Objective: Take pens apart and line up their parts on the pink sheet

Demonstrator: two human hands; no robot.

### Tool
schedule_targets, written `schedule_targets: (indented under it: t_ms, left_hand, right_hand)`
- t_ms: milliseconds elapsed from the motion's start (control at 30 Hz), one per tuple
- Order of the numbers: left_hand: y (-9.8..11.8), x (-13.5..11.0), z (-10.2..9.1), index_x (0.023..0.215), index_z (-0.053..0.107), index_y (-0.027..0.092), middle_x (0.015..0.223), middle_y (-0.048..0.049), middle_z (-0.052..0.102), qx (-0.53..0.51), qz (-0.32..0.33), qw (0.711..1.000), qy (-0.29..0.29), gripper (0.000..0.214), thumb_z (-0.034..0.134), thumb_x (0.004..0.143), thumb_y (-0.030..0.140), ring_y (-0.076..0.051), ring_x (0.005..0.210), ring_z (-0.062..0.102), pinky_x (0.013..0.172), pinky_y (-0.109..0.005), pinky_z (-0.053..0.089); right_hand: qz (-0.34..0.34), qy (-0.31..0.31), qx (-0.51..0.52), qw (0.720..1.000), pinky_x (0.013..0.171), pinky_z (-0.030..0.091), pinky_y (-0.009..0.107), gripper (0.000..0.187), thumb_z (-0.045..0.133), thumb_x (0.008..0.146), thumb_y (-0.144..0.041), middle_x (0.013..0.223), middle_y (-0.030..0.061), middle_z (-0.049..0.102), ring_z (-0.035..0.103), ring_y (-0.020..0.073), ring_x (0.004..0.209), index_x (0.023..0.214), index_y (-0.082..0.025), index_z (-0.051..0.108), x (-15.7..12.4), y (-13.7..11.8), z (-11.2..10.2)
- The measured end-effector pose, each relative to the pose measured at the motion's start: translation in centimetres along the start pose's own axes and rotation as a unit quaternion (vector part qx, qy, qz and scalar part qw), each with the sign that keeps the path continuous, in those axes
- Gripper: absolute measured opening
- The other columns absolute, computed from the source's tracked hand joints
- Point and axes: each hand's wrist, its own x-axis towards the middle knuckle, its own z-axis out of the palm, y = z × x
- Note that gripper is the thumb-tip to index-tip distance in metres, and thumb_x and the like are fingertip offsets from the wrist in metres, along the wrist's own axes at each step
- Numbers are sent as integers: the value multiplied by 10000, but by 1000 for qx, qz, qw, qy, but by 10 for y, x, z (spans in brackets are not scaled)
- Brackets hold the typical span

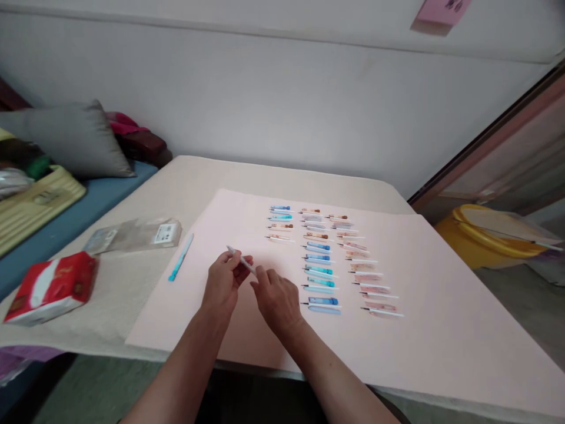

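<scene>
A pale pen (242,261) is held between my two hands above the pink sheet (176,318). My left hand (224,277) grips it near its upper left end, thumb and fingers closed. The fingers of my right hand (277,297) pinch its lower right end. To the left lies a single light-blue pen (180,258), whole and capped. To the right, several sets of pen parts lie in three columns: blue and teal barrels (322,301) with thin white refills, brown-topped ones (311,210), and pinkish ones (382,306).
A red tissue pack (50,287) and a clear plastic bag with a label (132,234) lie at the table's left. A grey cushion (70,138) rests on a blue seat beyond. A yellow bucket (489,238) stands off the right side. The white wall (265,106) borders the back edge.
</scene>
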Motion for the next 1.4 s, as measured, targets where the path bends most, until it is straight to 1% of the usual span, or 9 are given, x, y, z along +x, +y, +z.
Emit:
schedule_targets:
  t_ms: [133, 267, 467, 700, 900, 1033, 1133, 1300, 1400]
  left_hand:
    - [-1, 0, -1, 779, 561, 131, 741, -78, 641, -3, -3, 1000, -9, 130, 653, 719, 201, -161, 734, 626, 684, -288, 513]
    - [0, -1, -1, 784, 561, 131, 743, -81, 640, -7, -7, 1000, -12, 139, 658, 714, 202, -165, 734, 625, 650, -278, 513]
    - [1, -1, 1, 785, 563, 136, 748, -86, 651, 0, -9, 1000, 1, 137, 657, 713, 203, -168, 744, 633, 691, -293, 516]
    - [0, 0, 1, 778, 559, 133, 737, -80, 644, -1, -12, 1000, -11, 131, 654, 716, 199, -158, 718, 624, 663, -280, 512]
    - [-1, -1, 1, 790, 566, 133, 754, -84, 649, 3, -11, 1000, -8, 142, 659, 714, 210, -159, 733, 628, 688, -285, 513]
    - [-1, -1, 1, 782, 567, 134, 737, -75, 647, 4, -14, 1000, -10, 146, 665, 705, 210, -159, 721, 629, 677, -289, 515]
    - [-1, 0, 1, 773, 564, 132, 728, -75, 645, 5, -16, 1000, -10, 151, 670, 700, 210, -159, 717, 627, 649, -273, 508]
    - [0, -3, 2, 772, 566, 131, 737, -84, 649, 12, -20, 1000, -13, 161, 674, 691, 219, -166, 706, 624, 589, -262, 495]
    - [0, -4, 3, 777, 572, 127, 743, -93, 654, 18, -19, 999, -20, 167, 671, 694, 233, -172, 708, 624, 585, -266, 495]
  right_hand:
    - [57, -60, 161, 984, 563, 368, 241, 277, 323, 931, -294, 807, 77, 649, 602, 151, 647, 1029, -169, 550, 2, -2, 2]
    - [128, -164, 399, 893, 488, 370, 220, 404, 225, 939, -415, 721, 45, 653, 575, 112, 494, 957, -156, 534, 8, 1, -2]
    - [50, -13, 68, 996, 587, 357, 253, 256, 433, 886, -353, 887, 87, 644, 611, 189, 754, 1050, -182, 530, 1, -3, -2]
    - [129, -123, 357, 917, 476, 349, 215, 395, 203, 949, -385, 666, 24, 635, 554, 107, 474, 895, -161, 524, 8, 1, -1]
    - [27, -12, 24, 999, 590, 344, 259, 288, 427, 897, -345, 869, 94, 633, 597, 187, 744, 1106, -163, 507, 0, 2, -2]
    - [47, -43, 83, 995, 562, 328, 243, 208, 370, 913, -274, 797, 75, 633, 585, 161, 672, 938, -167, 547, 0, -3, 1]
    - [151, -131, 368, 908, 477, 318, 216, 241, 375, 897, -347, 674, 25, 615, 525, 107, 484, 856, -170, 533, 4, -1, -1]
    - [259, -230, 713, 610, 393, 239, 194, 291, 485, 814, -426, 541, -16, 553, 367, 50, 350, 804, -143, 552, 8, 8, -2]
    - [288, -249, 752, 539, 395, 212, 189, 264, 502, 796, -392, 511, -41, 512, 283, 32, 337, 812, -136, 564, 9, 11, -2]
